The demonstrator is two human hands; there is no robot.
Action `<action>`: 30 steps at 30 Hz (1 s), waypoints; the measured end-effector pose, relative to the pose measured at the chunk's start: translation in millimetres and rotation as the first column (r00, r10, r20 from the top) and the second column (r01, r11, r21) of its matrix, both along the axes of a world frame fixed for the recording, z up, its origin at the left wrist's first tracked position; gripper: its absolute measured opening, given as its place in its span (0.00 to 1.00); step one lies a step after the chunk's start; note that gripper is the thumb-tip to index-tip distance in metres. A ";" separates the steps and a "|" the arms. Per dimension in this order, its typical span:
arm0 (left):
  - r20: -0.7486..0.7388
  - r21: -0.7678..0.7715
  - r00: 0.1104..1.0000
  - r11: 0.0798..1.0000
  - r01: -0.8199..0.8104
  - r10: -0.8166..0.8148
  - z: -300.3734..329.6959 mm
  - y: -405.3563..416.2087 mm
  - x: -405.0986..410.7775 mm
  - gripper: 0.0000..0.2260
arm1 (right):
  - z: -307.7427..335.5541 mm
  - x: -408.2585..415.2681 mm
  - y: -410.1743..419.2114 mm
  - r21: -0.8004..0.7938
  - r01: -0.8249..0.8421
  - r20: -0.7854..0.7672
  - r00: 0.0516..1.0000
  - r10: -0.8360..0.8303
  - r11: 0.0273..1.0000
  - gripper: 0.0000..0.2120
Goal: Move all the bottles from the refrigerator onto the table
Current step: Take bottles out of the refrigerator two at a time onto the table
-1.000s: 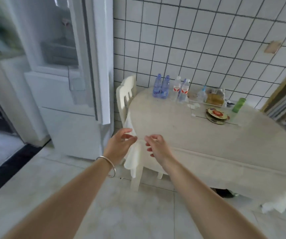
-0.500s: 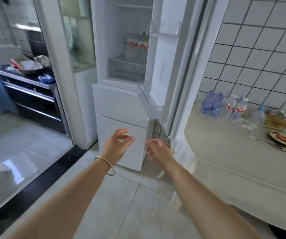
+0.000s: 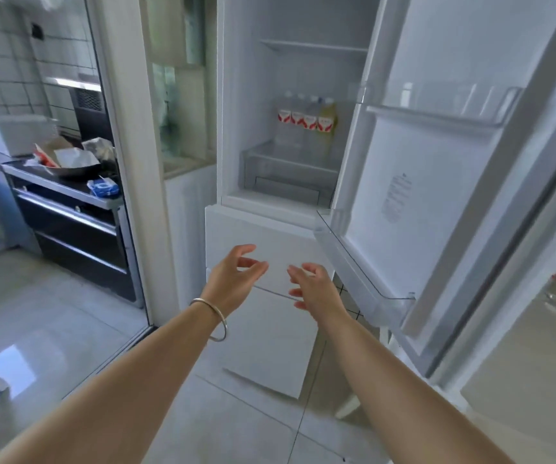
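While the refrigerator [image 3: 290, 135] stands with its door [image 3: 437, 182] swung open, four bottles [image 3: 306, 123] are seen upright in a touching row on the shelf above the clear drawer [image 3: 286, 165]. Both hands are held out empty below the compartment, well apart from the row: the left hand [image 3: 233, 283] and the right hand [image 3: 313, 288] each show loosely spread, relaxed fingers. Red-and-white labels are borne by all four; the rightmost appears yellowish. The bottles are judged full, hence moderately heavy, thin-walled and possibly slick from chilling. A grasp around the labelled mid-body is advised, since squeezing may dent the walls.
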State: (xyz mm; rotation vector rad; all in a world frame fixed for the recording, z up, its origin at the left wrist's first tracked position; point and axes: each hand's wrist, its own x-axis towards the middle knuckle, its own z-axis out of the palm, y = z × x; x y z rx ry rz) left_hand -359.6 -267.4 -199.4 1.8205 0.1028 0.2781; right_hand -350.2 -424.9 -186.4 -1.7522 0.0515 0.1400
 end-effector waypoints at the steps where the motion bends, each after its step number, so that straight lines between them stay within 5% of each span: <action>1: 0.001 -0.005 1.000 1.000 0.009 -0.009 2.5 7.3 22.0 0.18 | 0.2 22.9 8.1 0.020 0.011 -0.002 1.000 -0.011 1.000 0.24; 9: 0.044 -0.012 0.999 1.000 -0.004 0.004 41.3 56.2 199.6 0.17 | 22.6 205.0 64.4 0.100 -0.002 0.008 1.000 0.001 0.995 0.23; 14: 0.025 -0.039 1.000 0.999 0.017 -0.016 47.1 78.2 285.6 0.18 | 28.6 287.2 88.0 0.114 0.013 -0.019 1.000 -0.011 0.993 0.12; 18: 0.039 -0.021 0.997 0.997 0.070 -0.069 46.5 90.3 365.2 0.24 | 32.2 360.7 103.8 0.147 0.093 -0.011 0.996 -0.093 0.985 0.09; 22: 0.049 -0.038 0.989 0.989 0.143 -0.141 39.9 102.1 451.3 0.16 | 31.4 431.1 122.7 0.121 0.189 0.055 0.979 -0.197 0.975 0.06; 30: 0.109 -0.230 0.967 0.941 0.249 -0.229 69.0 93.3 614.6 0.10 | 52.3 567.7 126.4 0.087 0.507 0.306 0.806 -0.507 0.858 0.07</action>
